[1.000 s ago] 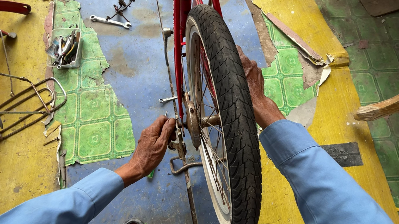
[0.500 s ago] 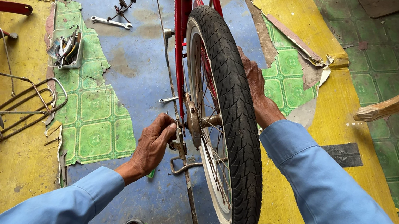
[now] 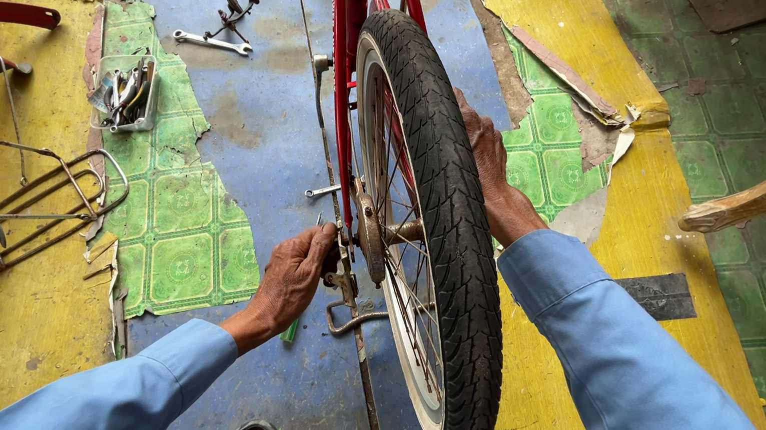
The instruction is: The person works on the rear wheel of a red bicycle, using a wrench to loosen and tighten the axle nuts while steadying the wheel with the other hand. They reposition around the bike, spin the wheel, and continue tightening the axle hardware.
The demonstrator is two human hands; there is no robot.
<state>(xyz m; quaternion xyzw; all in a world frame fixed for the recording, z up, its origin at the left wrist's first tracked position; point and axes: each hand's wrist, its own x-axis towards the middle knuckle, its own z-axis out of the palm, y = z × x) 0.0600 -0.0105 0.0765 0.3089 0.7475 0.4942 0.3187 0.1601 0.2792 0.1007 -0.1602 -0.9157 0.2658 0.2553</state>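
Worn floor covering (image 3: 215, 119) in blue, yellow and green is spreading under us as we are looking down. Our left hand (image 3: 293, 277) is curling its fingers around something small and dark at the wheel's axle (image 3: 369, 238), against the red frame (image 3: 341, 88); we cannot tell what it is. Our right hand (image 3: 492, 166) is lying open against the far side of the black tyre (image 3: 444, 214), at two o'clock from the axle. At eleven o'clock a spanner (image 3: 211, 43) is lying on the blue strip, and a small tray of tools (image 3: 126, 94) is sitting at ten. A wire rack (image 3: 31, 203) is resting at nine o'clock.
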